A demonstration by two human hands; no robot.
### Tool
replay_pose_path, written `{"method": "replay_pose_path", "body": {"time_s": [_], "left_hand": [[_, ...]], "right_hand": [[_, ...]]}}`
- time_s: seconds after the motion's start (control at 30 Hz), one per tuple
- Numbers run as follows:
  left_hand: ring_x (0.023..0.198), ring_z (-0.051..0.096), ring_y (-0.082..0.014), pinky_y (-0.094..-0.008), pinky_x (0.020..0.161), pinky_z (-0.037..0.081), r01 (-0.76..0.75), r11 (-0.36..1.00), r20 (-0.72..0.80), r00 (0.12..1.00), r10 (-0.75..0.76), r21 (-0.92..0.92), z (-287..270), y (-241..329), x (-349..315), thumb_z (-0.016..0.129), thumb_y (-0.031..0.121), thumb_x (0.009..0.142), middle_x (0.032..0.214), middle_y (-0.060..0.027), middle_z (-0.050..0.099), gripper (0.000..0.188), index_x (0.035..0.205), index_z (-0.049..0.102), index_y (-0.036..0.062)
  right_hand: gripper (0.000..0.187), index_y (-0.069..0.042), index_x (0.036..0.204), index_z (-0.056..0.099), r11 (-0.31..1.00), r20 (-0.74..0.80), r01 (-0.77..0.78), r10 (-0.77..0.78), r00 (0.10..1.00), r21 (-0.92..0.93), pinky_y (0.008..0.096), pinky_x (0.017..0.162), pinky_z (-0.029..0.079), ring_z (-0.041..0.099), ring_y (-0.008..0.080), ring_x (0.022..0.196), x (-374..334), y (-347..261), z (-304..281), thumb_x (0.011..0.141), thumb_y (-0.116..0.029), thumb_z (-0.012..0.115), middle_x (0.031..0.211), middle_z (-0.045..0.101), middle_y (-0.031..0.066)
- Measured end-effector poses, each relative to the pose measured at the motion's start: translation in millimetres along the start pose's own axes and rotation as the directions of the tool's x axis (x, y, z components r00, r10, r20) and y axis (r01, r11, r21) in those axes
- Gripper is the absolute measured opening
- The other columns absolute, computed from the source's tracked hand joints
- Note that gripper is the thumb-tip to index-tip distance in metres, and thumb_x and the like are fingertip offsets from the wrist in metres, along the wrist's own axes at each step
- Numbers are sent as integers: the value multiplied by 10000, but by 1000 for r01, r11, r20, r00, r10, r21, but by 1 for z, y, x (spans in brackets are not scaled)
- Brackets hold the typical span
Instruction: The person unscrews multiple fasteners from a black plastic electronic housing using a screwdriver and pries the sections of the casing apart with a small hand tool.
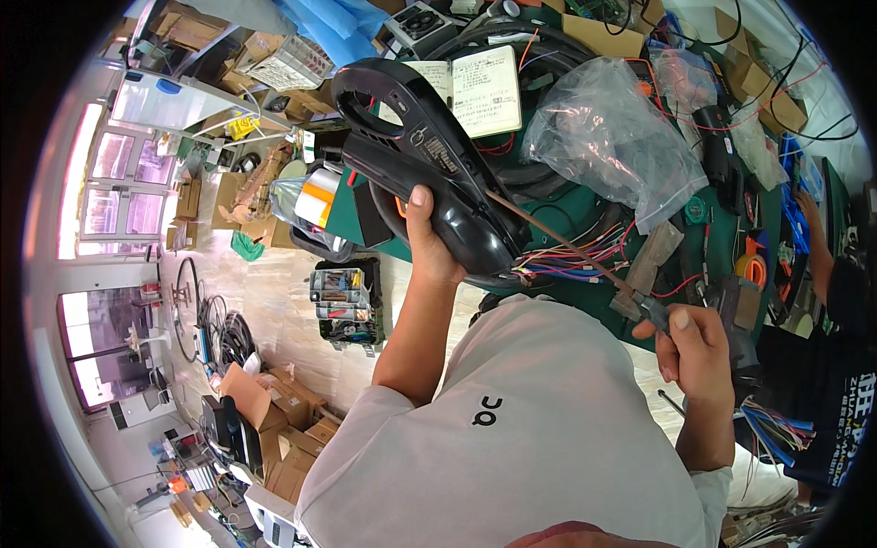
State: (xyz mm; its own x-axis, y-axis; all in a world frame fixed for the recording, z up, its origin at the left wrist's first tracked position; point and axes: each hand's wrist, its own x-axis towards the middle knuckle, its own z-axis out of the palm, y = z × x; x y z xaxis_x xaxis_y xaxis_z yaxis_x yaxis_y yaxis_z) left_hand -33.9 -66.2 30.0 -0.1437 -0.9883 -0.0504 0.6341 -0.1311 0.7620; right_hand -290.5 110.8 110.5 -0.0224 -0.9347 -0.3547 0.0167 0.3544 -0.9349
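My left hand (433,245) is wrapped round the lower body of a black handheld vacuum cleaner (429,151), thumb on its side. The appliance is tilted, its loop handle pointing to the far left. A long screwdriver (585,255) is in my right hand (696,345), its dark grip pinched between thumb and fingers. The thin shaft runs up and left to the vacuum's right edge; whether the tip sits in a screw hole I cannot tell. Beneath the vacuum, a bundle of coloured wires (571,263) lies on the green bench (571,208).
An open notebook (487,89) lies behind the vacuum, and a clear plastic bag (607,132) is right of it. An orange tape roll (751,270) stands at the right. Another person's arm (816,239) is at the far right. A toolbox (345,303) sits on the floor at left.
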Motion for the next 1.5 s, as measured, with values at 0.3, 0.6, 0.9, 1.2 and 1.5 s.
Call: {"method": "replay_pose_path", "body": {"time_s": [0.3, 0.6, 0.9, 1.2, 1.5], "left_hand": [[903, 641, -238, -365, 826, 532, 99, 993, -100, 989, -106, -65, 3, 1, -4, 568, 425, 867, 1031, -137, 625, 530, 1195, 485, 17], [881, 645, -246, -373, 817, 530, 148, 984, -122, 980, -159, -94, -15, -9, -6, 563, 392, 875, 1004, -135, 630, 497, 1171, 496, -2], [869, 628, -206, -342, 790, 523, 142, 989, -194, 970, -147, -40, -12, -10, -8, 596, 358, 869, 1018, -106, 615, 481, 1191, 473, 22], [874, 626, -207, -343, 786, 520, 76, 997, -203, 976, -73, 9, -1, -11, -6, 596, 382, 864, 997, -102, 615, 501, 1183, 480, 14], [843, 635, -211, -336, 741, 536, 95, 995, -230, 969, -88, 23, 6, -6, -6, 582, 392, 872, 958, -110, 617, 489, 1156, 483, 5]], "right_hand": [[263, 8, 891, 594, 347, 128, 476, -686, 716, -808, 335, 523, 400, 518, 283, 615, 14, -2, 6, 689, -65, 746, 702, 571, 114], [462, 41, 909, 626, 906, 262, -376, 321, 910, 195, 217, 434, 349, 459, 60, 480, 13, 10, -16, 937, -407, 518, 594, 524, 10], [233, -9, 926, 565, 284, 152, 488, -721, 677, -825, 301, 563, 436, 561, 148, 615, 30, 23, -3, 809, -154, 705, 697, 564, 98], [341, 3, 904, 558, 873, -64, 72, -117, 991, -483, 259, 528, 399, 496, 98, 579, 23, 10, -12, 879, -329, 631, 651, 546, 43], [299, 10, 929, 536, 941, -150, -134, 90, 985, -311, 267, 607, 462, 592, 132, 677, 25, -1, -3, 833, -221, 701, 751, 625, 79]]}}
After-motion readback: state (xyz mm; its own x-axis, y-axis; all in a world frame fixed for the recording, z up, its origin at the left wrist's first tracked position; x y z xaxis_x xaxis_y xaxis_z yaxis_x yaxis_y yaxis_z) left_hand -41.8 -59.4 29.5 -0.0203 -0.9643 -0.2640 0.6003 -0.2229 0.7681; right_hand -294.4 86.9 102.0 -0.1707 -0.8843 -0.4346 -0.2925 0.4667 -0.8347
